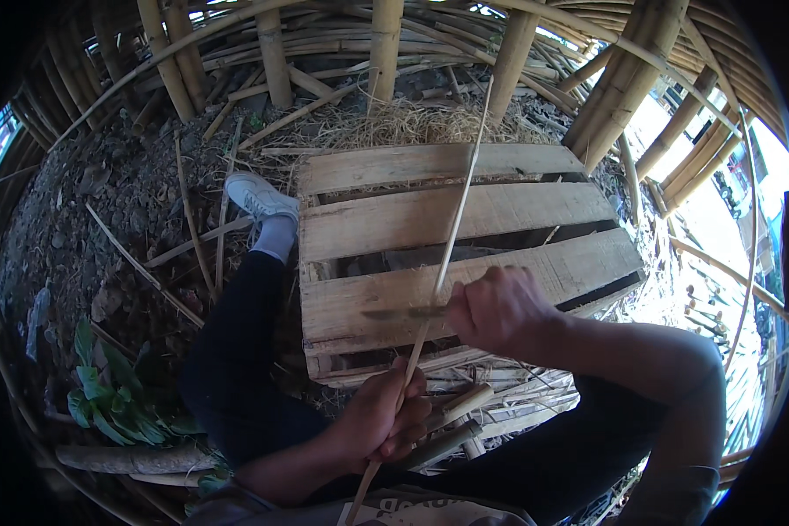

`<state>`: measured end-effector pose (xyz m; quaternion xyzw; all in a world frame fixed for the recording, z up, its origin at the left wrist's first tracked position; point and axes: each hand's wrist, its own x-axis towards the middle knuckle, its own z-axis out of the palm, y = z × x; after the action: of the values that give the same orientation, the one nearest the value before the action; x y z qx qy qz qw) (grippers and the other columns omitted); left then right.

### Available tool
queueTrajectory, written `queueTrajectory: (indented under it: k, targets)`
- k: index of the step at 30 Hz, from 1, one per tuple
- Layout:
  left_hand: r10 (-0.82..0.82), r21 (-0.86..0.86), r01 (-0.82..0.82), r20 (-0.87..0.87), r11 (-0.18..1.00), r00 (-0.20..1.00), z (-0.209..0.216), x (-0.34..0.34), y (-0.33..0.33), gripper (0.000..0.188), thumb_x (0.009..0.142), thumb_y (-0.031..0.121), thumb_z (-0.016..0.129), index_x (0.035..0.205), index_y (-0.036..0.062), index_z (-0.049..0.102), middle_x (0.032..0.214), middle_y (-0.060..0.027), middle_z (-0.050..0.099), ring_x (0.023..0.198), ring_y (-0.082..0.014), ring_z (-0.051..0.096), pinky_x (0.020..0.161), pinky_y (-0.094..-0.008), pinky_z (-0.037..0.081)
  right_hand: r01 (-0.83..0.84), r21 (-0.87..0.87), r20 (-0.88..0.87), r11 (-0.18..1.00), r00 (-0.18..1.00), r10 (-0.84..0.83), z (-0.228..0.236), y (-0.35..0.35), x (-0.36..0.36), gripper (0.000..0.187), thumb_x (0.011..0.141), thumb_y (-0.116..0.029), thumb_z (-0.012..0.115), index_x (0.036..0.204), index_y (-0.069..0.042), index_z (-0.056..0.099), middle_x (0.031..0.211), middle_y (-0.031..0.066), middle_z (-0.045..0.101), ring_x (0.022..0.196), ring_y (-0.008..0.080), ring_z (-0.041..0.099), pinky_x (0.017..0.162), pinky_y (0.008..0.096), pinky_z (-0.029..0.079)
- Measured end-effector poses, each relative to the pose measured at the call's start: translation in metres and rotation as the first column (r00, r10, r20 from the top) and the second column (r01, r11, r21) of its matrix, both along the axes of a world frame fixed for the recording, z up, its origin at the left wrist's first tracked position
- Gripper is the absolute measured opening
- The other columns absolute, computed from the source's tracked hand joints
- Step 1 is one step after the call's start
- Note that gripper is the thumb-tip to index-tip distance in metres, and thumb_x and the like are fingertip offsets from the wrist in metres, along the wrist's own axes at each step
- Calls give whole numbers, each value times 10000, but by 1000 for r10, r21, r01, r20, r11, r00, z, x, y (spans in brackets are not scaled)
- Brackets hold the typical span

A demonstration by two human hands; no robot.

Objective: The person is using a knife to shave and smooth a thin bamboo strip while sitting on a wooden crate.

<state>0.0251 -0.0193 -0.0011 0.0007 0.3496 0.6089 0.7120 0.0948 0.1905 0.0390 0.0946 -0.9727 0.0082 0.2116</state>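
Note:
A long, thin pale bamboo strip (451, 237) runs from my lap up over a slatted wooden crate (394, 210). Low in the view, my left hand (386, 414) is closed round the strip just in front of the crate's near edge. My right hand (497, 307), a little blurred, is closed in a fist above the near slat. From it a knife (403, 313) points left, its dark blade crossing the strip. The handle is hidden inside my fist. Whether the blade cuts into the strip or only lies against it, I cannot tell.
Bamboo posts (384, 53) and stacked poles stand behind the crate. My shoe (259, 197) rests on dirt at the crate's left side, among loose sticks. A leafy green plant (114, 394) grows at lower left. Cut bamboo pieces (460, 408) lie between my legs.

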Motion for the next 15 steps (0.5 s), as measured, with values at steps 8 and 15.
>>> queueTrajectory:
  k: [8,15]
  targets:
    - [-41,-25,41,6,999,999,3,-1,1,449,1039,520,232,835,165,416,484,36,311,314,-62,300,264,-194,213,-29,101,-23,994,999,32,-1,-10,6,322,841,-67,635,552,-57,494,420,42,423,341,190,479,317,363,436]
    - [-93,1,93,-57,996,994,0,-2,-5,467,1034,538,231,832,153,400,477,43,301,312,-49,283,265,-189,205,-22,258,-108,966,993,51,1,-7,8,260,776,-78,683,588,-33,508,508,64,453,413,219,508,354,370,459]
